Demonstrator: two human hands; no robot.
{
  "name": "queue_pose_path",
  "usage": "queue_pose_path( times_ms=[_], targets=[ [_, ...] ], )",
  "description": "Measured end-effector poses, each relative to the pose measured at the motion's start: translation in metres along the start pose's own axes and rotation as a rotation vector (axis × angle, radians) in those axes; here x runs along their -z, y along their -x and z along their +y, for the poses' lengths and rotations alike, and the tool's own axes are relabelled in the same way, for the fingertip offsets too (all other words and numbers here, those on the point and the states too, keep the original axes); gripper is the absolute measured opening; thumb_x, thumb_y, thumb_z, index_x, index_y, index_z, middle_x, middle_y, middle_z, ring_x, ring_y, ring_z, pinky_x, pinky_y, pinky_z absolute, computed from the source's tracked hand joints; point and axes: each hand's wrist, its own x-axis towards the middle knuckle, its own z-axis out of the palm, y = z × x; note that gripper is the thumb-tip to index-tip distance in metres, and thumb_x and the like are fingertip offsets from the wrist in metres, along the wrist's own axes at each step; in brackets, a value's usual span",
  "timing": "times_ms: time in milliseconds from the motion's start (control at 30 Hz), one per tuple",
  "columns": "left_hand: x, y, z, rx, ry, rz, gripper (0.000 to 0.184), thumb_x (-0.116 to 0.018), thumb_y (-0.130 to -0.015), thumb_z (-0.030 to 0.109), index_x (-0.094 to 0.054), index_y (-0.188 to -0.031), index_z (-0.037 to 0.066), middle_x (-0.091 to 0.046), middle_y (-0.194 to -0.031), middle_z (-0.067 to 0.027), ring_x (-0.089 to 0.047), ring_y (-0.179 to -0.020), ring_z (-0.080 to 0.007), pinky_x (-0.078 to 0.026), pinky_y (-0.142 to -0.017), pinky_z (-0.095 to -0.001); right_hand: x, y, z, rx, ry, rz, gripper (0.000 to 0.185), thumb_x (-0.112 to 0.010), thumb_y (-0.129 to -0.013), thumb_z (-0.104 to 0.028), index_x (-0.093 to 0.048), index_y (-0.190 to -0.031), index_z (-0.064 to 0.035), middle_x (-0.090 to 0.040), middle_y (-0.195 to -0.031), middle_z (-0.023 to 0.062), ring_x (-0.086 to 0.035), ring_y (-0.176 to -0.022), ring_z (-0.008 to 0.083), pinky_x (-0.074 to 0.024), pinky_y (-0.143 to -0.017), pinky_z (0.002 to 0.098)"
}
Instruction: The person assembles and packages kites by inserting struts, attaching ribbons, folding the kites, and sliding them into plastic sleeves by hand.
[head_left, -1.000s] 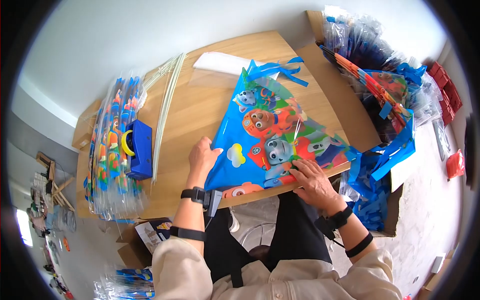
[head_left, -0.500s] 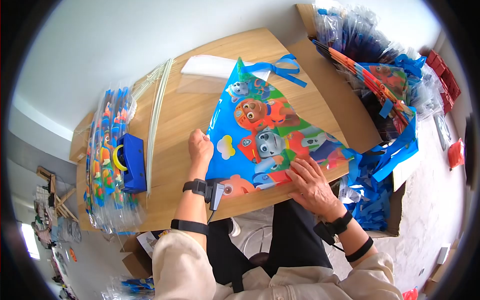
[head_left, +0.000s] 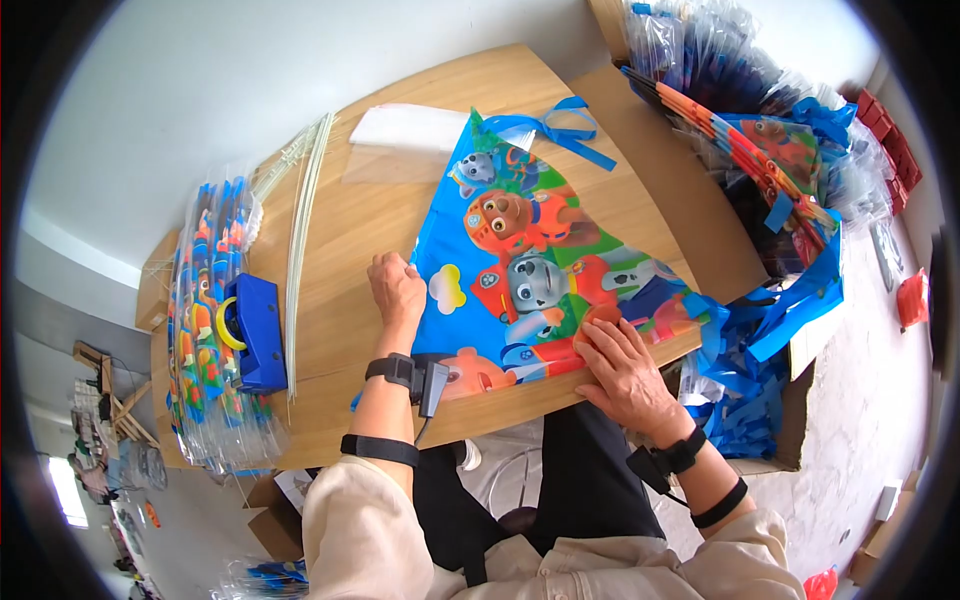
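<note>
A printed kite (head_left: 536, 285), blue and green with cartoon dogs on it, lies spread on the wooden table with its point toward the far side. Blue ribbon tails (head_left: 572, 135) reach past its tip and hang off its right corner. My left hand (head_left: 397, 288) is closed at the kite's left edge, with thumb and fingers pinching it. Whether a thin stick is also in that pinch cannot be seen. Across the lower right part of the cloth, my right hand (head_left: 625, 370) rests flat with its fingers extended.
Thin white rods (head_left: 306, 240) lie left of the kite. A blue tape dispenser (head_left: 260, 333) stands beside bagged kites (head_left: 205, 330). Clear plastic sleeves (head_left: 400, 135) lie at the back. On the right are a box of blue ribbon (head_left: 735, 400) and a pile of packed kites (head_left: 770, 165).
The left hand has shifted slightly up and left along the kite's edge. A bit of blue now shows beside the left wrist. The right hand stays almost in place.
</note>
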Motion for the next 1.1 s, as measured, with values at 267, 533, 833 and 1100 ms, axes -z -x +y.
queue_pose_path(
  times_ms=[267, 533, 833, 1100],
  targets=[
    [-0.001, -0.003, -0.001, 0.019, -0.020, -0.067, 0.009, -0.065, -0.075, 0.001, -0.058, -0.079, -0.001, -0.057, -0.099, -0.0198, -0.052, -0.099, -0.0387, -0.044, -0.087, -0.0478, -0.001, 0.003, 0.002, -0.020, -0.019, -0.021, 0.064, -0.076, -0.068, -0.021, -0.053, -0.125, -0.0013, -0.048, -0.134, 0.0155, -0.042, -0.129, 0.0339, -0.0302, -0.111, 0.0498],
    [0.008, -0.002, 0.018, 0.179, -0.100, -0.081, 0.029, -0.075, -0.078, 0.023, -0.065, -0.099, 0.005, -0.057, -0.106, -0.0141, -0.052, -0.106, -0.0362, -0.045, -0.091, -0.0472, -0.003, 0.006, 0.004, -0.027, -0.046, -0.010, 0.062, -0.075, -0.070, -0.022, -0.053, -0.125, -0.0011, -0.047, -0.135, 0.0154, -0.042, -0.129, 0.0333, -0.0311, -0.110, 0.0503],
    [0.003, -0.013, -0.007, 0.073, -0.002, -0.125, 0.030, -0.071, -0.080, 0.025, -0.056, -0.081, -0.001, -0.061, -0.088, -0.0224, -0.059, -0.083, -0.0414, -0.046, -0.077, -0.0484, -0.005, 0.009, 0.009, -0.003, -0.094, 0.032, 0.059, -0.074, -0.069, -0.020, -0.055, -0.122, -0.0016, -0.049, -0.133, 0.0172, -0.044, -0.127, 0.0347, -0.0322, -0.110, 0.0496],
    [0.033, 0.006, -0.093, 0.090, -0.035, -0.046, 0.019, -0.071, -0.080, 0.011, -0.056, -0.082, -0.001, -0.058, -0.089, -0.0171, -0.054, -0.089, -0.0369, -0.042, -0.080, -0.0463, -0.048, -0.010, -0.039, 0.182, -0.167, 0.023, 0.066, -0.076, -0.066, -0.026, -0.054, -0.121, 0.0036, -0.052, -0.129, 0.0182, -0.046, -0.126, 0.0334, -0.0329, -0.109, 0.0471]
  ],
)
